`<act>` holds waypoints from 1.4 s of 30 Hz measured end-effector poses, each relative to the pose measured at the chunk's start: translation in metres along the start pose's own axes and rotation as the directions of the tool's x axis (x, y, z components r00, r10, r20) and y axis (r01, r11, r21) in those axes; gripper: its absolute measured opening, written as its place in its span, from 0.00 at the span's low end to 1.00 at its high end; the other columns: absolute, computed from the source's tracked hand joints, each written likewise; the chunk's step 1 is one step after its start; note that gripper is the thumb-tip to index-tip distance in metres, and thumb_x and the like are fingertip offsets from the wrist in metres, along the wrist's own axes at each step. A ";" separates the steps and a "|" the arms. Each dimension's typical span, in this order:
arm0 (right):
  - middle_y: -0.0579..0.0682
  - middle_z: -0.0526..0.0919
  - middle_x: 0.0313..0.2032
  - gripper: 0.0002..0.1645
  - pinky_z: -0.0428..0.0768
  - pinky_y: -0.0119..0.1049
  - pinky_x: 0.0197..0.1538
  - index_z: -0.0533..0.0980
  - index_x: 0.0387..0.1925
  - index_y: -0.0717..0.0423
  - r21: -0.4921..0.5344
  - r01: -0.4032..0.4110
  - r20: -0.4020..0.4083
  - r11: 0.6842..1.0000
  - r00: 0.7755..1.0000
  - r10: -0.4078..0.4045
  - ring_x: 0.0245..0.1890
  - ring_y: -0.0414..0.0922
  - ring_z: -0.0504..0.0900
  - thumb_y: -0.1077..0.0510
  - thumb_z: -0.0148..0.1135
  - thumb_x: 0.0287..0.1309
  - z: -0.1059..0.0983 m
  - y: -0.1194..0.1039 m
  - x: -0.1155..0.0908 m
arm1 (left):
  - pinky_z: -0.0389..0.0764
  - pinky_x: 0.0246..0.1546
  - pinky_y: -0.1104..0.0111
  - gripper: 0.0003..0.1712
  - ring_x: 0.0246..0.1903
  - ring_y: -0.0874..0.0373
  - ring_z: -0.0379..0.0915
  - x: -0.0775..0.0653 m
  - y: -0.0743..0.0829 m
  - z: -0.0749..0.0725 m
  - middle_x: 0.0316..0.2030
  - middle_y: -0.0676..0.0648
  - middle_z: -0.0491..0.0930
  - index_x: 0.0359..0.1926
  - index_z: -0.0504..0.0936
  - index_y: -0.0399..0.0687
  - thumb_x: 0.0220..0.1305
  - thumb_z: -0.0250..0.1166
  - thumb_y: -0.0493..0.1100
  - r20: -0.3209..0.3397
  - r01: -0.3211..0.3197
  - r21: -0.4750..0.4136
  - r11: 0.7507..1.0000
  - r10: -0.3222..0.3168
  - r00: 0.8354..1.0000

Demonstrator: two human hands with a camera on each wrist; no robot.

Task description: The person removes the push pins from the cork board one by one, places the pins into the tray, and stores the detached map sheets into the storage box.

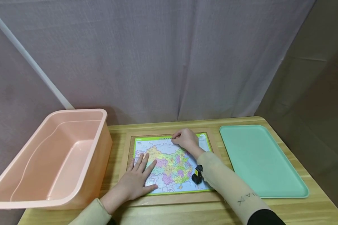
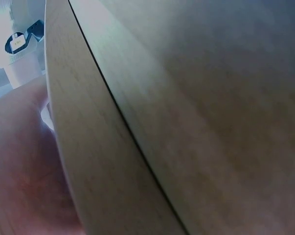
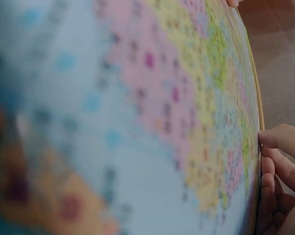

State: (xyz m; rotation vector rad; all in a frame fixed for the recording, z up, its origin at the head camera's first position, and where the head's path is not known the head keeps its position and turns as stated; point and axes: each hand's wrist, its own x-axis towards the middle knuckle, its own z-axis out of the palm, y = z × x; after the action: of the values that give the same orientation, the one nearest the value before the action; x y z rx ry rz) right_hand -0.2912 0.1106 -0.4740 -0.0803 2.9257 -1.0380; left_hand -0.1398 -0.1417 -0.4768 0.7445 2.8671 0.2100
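A colourful map (image 1: 164, 170) is laid inside a brown frame (image 1: 191, 198) at the middle of the wooden table (image 1: 163, 216), its left part covered by the left hand (image 1: 136, 183), whose fingers are spread out flat. The map's upper edge is touched by the right hand (image 1: 186, 139), whose fingers are curled with the thumb brought close to them, though whether anything is pinched there cannot be told. The frame is flanked by a pink tub (image 1: 101, 168) on the left and a mint-green tray (image 1: 263, 159) on the right, all backed by a grey curtain (image 1: 135, 62).
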 end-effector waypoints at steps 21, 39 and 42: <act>0.43 0.93 0.35 0.02 0.73 0.31 0.28 0.91 0.28 0.43 -0.042 0.012 -0.014 0.999 1.000 -0.013 0.28 0.40 0.83 0.53 0.76 0.56 0.001 -0.002 0.002 | 0.46 0.82 0.34 0.53 0.85 0.36 0.36 0.000 0.000 0.000 0.86 0.37 0.40 0.87 0.48 0.60 0.73 0.52 0.77 0.008 0.000 0.001 1.000 0.000 1.000; 0.43 0.93 0.33 0.03 0.72 0.31 0.28 0.90 0.27 0.43 -0.055 0.013 -0.004 0.998 1.000 -0.014 0.27 0.41 0.82 0.53 0.76 0.55 -0.001 -0.004 0.006 | 0.46 0.81 0.33 0.53 0.85 0.36 0.36 0.001 0.000 0.000 0.86 0.37 0.39 0.87 0.48 0.61 0.73 0.52 0.77 0.008 0.009 -0.006 1.000 -0.009 1.000; 0.43 0.93 0.34 0.03 0.73 0.32 0.29 0.91 0.28 0.44 -0.027 0.001 0.000 1.000 1.000 -0.001 0.28 0.41 0.83 0.52 0.76 0.56 -0.002 -0.002 0.007 | 0.46 0.81 0.34 0.53 0.85 0.36 0.35 0.002 0.000 0.000 0.86 0.37 0.39 0.87 0.48 0.61 0.73 0.52 0.77 0.007 0.007 -0.008 1.000 -0.007 1.000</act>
State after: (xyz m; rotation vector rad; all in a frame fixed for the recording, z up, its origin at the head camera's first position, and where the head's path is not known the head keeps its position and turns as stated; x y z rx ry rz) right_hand -0.2980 0.1102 -0.4712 -0.0821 2.9403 -0.9980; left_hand -0.1415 -0.1407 -0.4768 0.7327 2.8607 0.2171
